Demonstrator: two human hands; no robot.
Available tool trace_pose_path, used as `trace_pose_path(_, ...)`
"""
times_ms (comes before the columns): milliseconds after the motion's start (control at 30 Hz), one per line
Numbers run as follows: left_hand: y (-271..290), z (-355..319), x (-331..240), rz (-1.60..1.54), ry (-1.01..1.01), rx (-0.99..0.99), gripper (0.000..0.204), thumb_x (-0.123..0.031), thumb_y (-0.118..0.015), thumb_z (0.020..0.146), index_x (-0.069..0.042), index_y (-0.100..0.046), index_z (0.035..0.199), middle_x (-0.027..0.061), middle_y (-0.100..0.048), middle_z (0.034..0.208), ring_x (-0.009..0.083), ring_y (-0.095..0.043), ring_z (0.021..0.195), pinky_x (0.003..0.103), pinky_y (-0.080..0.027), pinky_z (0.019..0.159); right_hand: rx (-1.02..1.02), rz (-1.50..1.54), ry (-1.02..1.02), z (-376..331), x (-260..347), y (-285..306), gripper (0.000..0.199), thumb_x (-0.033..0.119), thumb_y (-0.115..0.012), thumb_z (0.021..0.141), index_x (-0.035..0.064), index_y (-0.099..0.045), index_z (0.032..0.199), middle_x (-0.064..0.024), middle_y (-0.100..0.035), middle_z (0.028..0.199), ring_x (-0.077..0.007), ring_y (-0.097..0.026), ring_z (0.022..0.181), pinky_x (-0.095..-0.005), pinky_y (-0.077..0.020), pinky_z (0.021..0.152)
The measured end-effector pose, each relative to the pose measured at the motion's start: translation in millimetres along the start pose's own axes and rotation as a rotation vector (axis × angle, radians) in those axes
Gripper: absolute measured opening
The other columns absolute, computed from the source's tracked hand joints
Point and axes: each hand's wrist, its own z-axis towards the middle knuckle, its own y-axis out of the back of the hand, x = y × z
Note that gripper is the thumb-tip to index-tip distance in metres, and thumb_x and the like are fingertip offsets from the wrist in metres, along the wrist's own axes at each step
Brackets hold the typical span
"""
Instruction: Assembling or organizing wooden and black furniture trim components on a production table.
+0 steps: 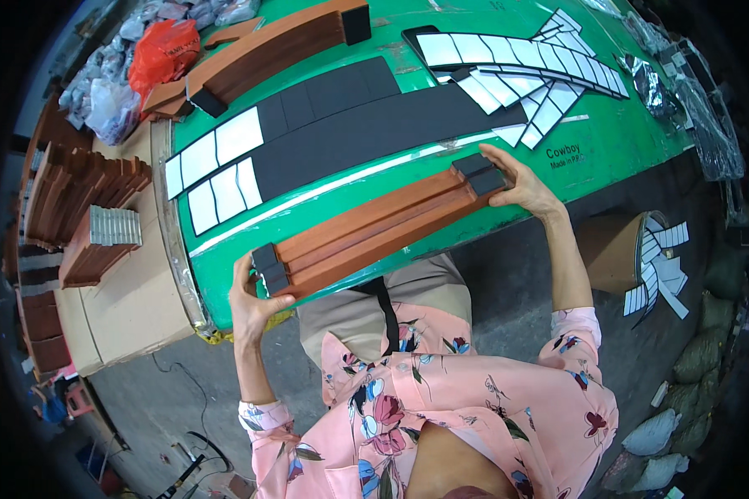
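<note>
Between my two hands I hold a long brown wooden piece [374,229] with a groove along it and black pads on both ends. My left hand [256,306] grips its left end around the black pad [270,268]. At the far right end, my right hand [526,185] closes around the other black pad [479,174]. The piece slants up to the right over the near edge of the green table [324,218]. Beyond it lie black foam strips [333,137], with white-backed squares [222,143] at their left end.
Another brown wooden piece [266,56] with black ends lies at the back left, beside a red plastic bag [165,54]. White-backed strips [516,58] are heaped at the far right. Wooden parts [79,195] are stacked on the left. A brown bin [614,252] holding white scraps stands at right.
</note>
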Motion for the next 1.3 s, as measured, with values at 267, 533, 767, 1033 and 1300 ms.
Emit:
trace_pose_path(267,12,2,6,-0.047,0.029,-0.100,0.097,-0.004,-0.080,0.053,-0.008,-0.034,0.138,0.0064,-0.042,0.130,0.0231,-0.044,0.119,0.036,-0.036,0.103,-0.016,-0.152,0.078,11,-3,-25,0.089,-0.004,-0.073,0.061,0.0149,-0.037,0.140,-0.0077,-0.048,0.130,-0.0191,-0.045,0.119,-0.0345,-0.0356,0.103)
trace_pose_path(533,-17,1,8,-0.324,-0.062,-0.199,0.107,-0.087,-0.021,0.067,-0.019,-0.006,0.148,0.0070,-0.013,0.153,0.0264,-0.014,0.140,0.045,-0.016,0.113,-0.116,0.221,0.240,15,-16,-41,0.091,0.065,-0.040,0.085,-0.0001,-0.016,0.144,-0.0140,-0.023,0.149,-0.0250,-0.016,0.140,-0.0349,-0.0150,0.112)
trace_pose_path(767,-13,6,4,-0.184,0.003,-0.189,0.109,-0.082,-0.042,0.069,-0.016,-0.005,0.148,0.0079,-0.014,0.152,0.0272,-0.018,0.139,0.044,-0.017,0.113,0.026,-0.175,0.263,22,-11,-33,0.089,0.057,-0.048,0.087,0.0020,-0.011,0.146,-0.0156,-0.020,0.150,-0.0257,-0.014,0.140,-0.0359,-0.0116,0.114)
trace_pose_path(1033,30,10,-4,0.377,-0.078,0.061,0.089,-0.004,-0.079,0.059,-0.002,-0.035,0.137,0.0169,-0.052,0.128,0.0279,-0.052,0.117,0.038,-0.039,0.101,0.091,-0.759,0.215,22,24,-23,0.080,0.006,-0.078,0.059,0.0070,-0.042,0.130,-0.0136,-0.047,0.132,-0.0312,-0.045,0.122,-0.0378,-0.0400,0.102)
trace_pose_path(1300,21,32,24,0.625,-0.690,-0.236,0.073,0.016,-0.069,0.053,-0.004,-0.048,0.120,0.0169,-0.054,0.123,0.0328,-0.051,0.117,0.039,-0.043,0.098,-0.347,-0.904,0.762,26,-20,-34,0.075,-0.012,-0.070,0.048,0.0058,-0.046,0.117,-0.0119,-0.053,0.124,-0.0311,-0.052,0.114,-0.0383,-0.0454,0.094)
